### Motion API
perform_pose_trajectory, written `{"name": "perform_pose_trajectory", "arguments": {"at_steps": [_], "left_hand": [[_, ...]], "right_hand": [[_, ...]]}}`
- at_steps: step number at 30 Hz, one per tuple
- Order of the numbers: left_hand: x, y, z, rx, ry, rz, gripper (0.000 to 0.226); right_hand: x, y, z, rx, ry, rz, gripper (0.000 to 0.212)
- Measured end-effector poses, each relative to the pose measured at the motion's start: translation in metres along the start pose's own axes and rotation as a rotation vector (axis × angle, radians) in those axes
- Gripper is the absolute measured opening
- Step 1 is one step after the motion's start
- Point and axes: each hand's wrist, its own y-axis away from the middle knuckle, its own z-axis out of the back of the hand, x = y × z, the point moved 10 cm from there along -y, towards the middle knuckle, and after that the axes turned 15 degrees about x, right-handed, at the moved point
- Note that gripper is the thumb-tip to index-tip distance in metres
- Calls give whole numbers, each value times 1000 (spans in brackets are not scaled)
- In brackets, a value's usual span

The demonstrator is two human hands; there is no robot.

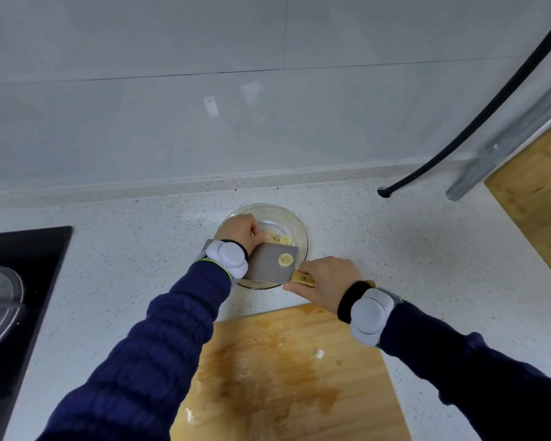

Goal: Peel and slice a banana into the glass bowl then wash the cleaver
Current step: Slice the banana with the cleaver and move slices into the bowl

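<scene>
The glass bowl [295,224] stands on the speckled counter with several banana slices [282,239] in it. My right hand [323,283] grips the wooden handle of the cleaver [269,264], whose flat grey blade is held over the bowl's near rim. One banana slice [285,260] sticks to the blade. My left hand [240,232] rests over the bowl at the blade's far edge, fingers curled down by the slices; whether it holds anything is hidden.
A wet wooden cutting board [283,370] with a small banana bit [319,353] lies in front of me. A black gas hob [19,297] is on the left. A second wooden board [535,192] and a black hose [458,132] are at the right.
</scene>
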Motion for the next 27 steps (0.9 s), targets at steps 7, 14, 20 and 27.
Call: {"name": "perform_pose_trajectory", "arguments": {"at_steps": [7,14,20,27], "left_hand": [[-33,21,-16,105,34,-247,44],[-28,11,-10,29,-24,-139,38],[-12,0,0,-6,-78,12,28],[-14,28,24,-300,44,-106,13]], "right_hand": [[-3,-4,1,-3,-25,-4,39],[3,-1,1,-10,6,1,42],[5,5,-4,4,0,8,50],[-19,9,-9,20,-177,-113,48]]}}
